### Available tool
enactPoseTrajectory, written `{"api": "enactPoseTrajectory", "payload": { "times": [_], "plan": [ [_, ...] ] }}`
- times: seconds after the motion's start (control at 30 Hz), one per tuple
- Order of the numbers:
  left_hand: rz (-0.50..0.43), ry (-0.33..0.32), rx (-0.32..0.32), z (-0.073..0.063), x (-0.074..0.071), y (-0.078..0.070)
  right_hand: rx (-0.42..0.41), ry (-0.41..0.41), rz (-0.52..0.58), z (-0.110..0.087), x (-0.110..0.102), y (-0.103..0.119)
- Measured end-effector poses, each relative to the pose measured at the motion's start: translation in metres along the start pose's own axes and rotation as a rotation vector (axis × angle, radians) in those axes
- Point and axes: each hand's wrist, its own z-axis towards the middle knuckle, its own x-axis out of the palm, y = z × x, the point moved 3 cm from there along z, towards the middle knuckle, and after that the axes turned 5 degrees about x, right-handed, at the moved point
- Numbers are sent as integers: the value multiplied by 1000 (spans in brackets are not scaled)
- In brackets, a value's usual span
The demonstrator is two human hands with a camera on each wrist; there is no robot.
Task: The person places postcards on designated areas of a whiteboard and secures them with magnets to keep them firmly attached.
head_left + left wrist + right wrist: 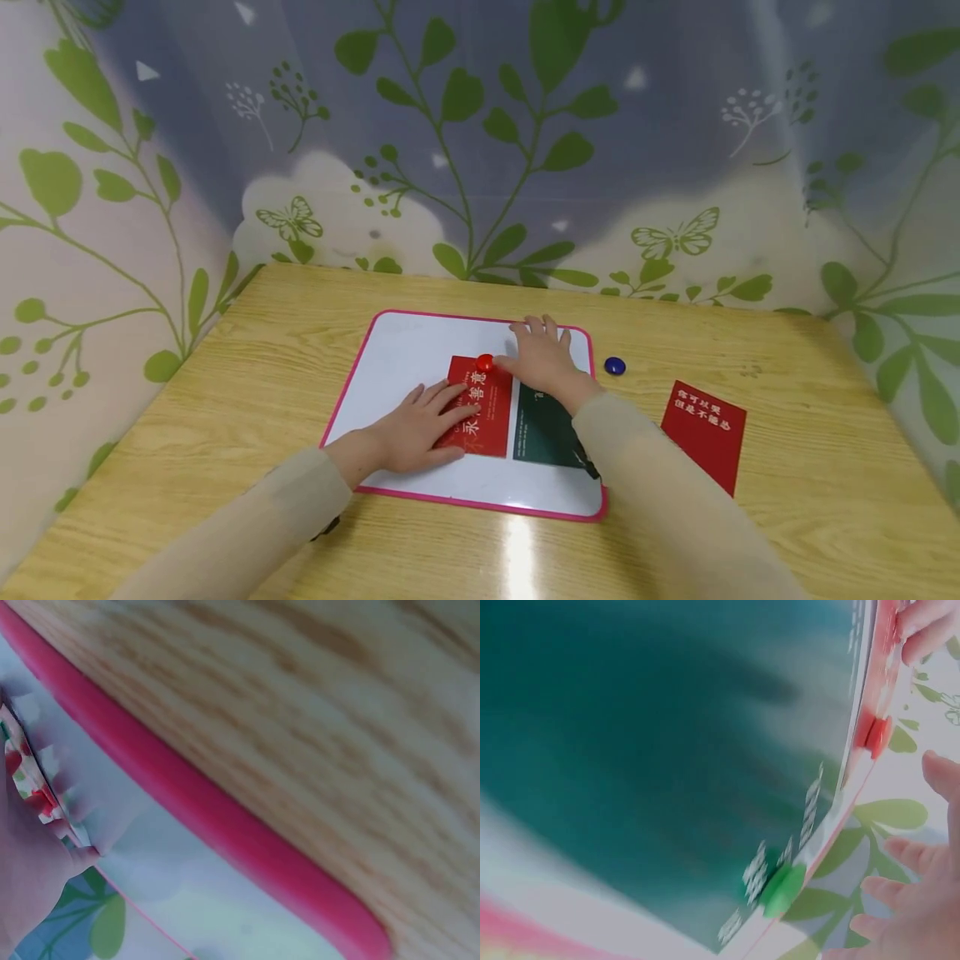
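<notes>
On a pink-edged whiteboard [420,333] lie a red card [495,425] with white lettering and a dark green card [551,429], side by side. My left hand [420,429] rests on the red card's left part, fingers spread. A round red magnet [485,363] sits at that card's top edge. Above the green card's upper part is my right hand [545,358], fingers spread and holding nothing, its thumb close to the red magnet in the head view. The right wrist view shows a green magnet [784,891] at the green card's top edge; in the head view my hand hides it.
A blue magnet [615,366] lies on the wooden table [300,300] just right of the whiteboard. Farther right is another red card [708,433], partly covered by my right sleeve. A leaf-patterned curtain [465,167] hangs behind the table.
</notes>
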Motion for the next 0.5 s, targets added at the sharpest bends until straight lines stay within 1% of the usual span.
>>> {"api": "enactPoseTrajectory", "payload": {
  "times": [0.13,0.27,0.43,0.5],
  "plan": [
    [-20,-11,-21,-1,-2,3,-1,-11,-6,-6,-8,-13],
    [-32,-29,-40,-4,-5,8,-2,-38,-7,-12,-12,-29],
    [-26,-95,-48,-11,-14,20,0,-48,-1,-20,-15,-45],
    [-11,-121,-63,-14,-17,26,-4,-48,-7,-23,-15,-49]
  ]
}}
